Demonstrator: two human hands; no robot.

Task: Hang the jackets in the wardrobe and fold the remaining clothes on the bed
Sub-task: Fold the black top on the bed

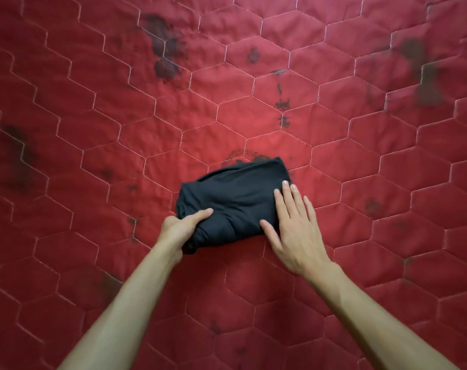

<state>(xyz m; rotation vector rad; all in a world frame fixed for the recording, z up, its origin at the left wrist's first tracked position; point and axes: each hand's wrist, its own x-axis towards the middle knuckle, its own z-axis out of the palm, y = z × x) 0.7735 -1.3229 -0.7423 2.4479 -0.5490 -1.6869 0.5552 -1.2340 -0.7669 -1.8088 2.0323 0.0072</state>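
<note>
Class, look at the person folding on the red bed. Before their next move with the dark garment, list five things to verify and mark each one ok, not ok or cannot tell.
1. Dark garment folded into a compact bundle: ok.
2. Left hand grips the bundle's near left corner, thumb on top: ok.
3. Right hand lies flat on the bundle's right side, fingers straight: ok.
4. Bundle rests wholly on the red bedcover: ok.
5. Layers underneath lie smooth: cannot tell, they are hidden.
</note>
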